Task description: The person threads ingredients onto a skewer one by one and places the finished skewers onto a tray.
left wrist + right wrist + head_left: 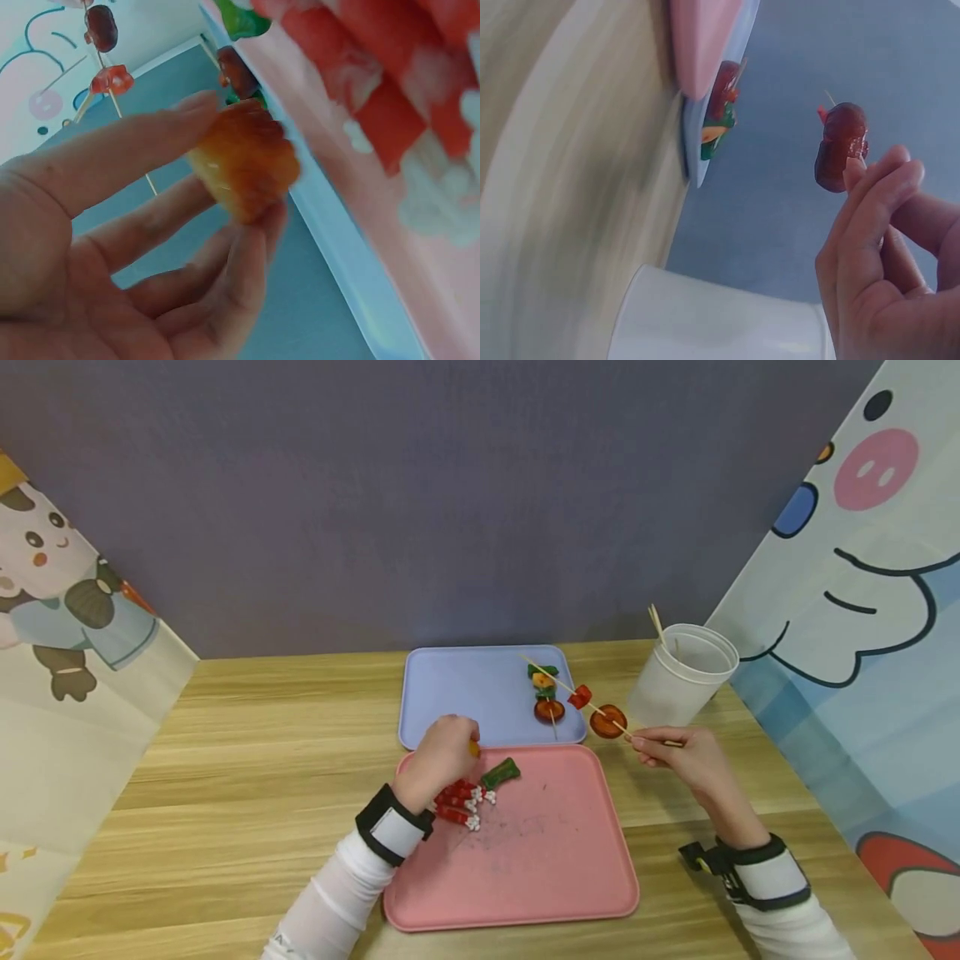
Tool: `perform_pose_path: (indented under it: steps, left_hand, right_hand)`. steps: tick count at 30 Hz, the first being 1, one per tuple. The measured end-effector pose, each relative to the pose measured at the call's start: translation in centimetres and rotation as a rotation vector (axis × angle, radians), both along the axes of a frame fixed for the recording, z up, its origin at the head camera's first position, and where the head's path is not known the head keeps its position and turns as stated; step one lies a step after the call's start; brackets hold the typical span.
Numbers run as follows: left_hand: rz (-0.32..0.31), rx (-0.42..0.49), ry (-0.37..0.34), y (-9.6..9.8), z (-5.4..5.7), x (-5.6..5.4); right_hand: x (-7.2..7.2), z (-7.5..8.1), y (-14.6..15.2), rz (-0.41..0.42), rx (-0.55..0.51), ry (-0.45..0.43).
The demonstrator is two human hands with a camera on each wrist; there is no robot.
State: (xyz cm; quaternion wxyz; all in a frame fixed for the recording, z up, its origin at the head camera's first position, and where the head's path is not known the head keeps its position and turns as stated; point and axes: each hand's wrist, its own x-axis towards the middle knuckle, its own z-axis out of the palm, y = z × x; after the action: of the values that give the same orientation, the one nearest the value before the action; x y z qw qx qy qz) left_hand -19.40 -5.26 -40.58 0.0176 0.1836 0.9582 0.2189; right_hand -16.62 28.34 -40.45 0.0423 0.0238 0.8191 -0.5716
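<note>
My left hand (442, 758) is over the far left part of the pink tray (555, 881). Its thumb and fingers pinch a golden-orange, ridged toy food piece (251, 161). Out to the right, my right hand (686, 760) pinches the lower end of a wooden skewer (553, 677), which slants up and left. Threaded on it are a glossy brown piece (608, 722) close to the fingers and a small red piece (580, 697) farther up. Under the left hand, several red pieces with white ends (455, 817) lie beside a green piece (501, 773).
Behind the pink tray sits a blue tray (468, 689). A loaded skewer with green, orange and brown pieces (550, 710) lies at its right side. The white bucket (667, 689) at the back right holds several bare sticks (657, 625). A grey wall panel (450, 510) rises behind the table.
</note>
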Motion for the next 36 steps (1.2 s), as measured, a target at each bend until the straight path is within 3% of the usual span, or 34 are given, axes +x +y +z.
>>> perform_pose_path:
  steps: [4, 9, 13, 16, 20, 31, 36]
  left_hand:
    - [0.070, 0.132, 0.047, -0.2, 0.3, -0.3]
    - [0.146, 0.303, 0.164, -0.5, 0.7, -0.6]
    - [0.190, 0.391, 0.238, -0.8, 0.8, -1.0]
    - [0.215, 0.462, 0.238, -1.0, 0.9, -1.3]
    - [0.223, 0.611, 0.176, -1.4, 0.9, -1.6]
    - [0.150, 1.285, -0.174, -2.7, 1.7, -2.1]
    - [0.168, 1.546, -0.312, -3.1, 2.1, -2.3]
  right_hand:
    - [0.0, 0.3, -0.7, 0.010, 0.001, 0.005]
    - [-0.2, 0.7, -1.4, 0.020, -0.015, 0.017]
    - [-0.2, 1.1, -1.8, 0.044, -0.045, 0.042]
    - [-0.2, 1.3, -2.1, 0.058, -0.067, 0.061]
    - [-0.2, 1.4, -2.3, 0.067, -0.087, 0.070]
    - [0.0, 2.0, -3.1, 0.105, -0.079, 0.112]
    - [0.2, 2.4, -3.6, 0.114, -0.056, 0.137]
